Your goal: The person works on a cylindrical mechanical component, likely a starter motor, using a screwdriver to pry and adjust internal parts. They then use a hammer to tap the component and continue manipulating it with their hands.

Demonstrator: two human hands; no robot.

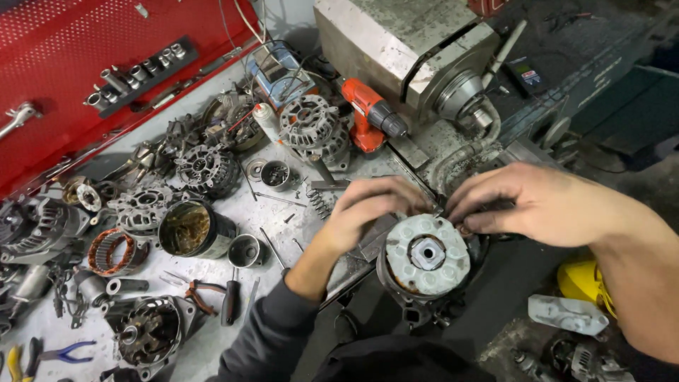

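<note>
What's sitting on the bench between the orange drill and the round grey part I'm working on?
In the head view, between the orange drill and the round grey part lies your left hand, resting on the part's rim; beyond it, bare bench.

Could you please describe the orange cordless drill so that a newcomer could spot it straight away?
Find the big grey machine at the bench's far end. The drill lies just left of its round chuck, beyond both hands. It is the only bright orange thing among the grey alternator parts.

Grey workbench [276, 212] w/ scattered parts; red tool panel [64, 64] behind; grimy metal machine [396, 42] rear.
</note>
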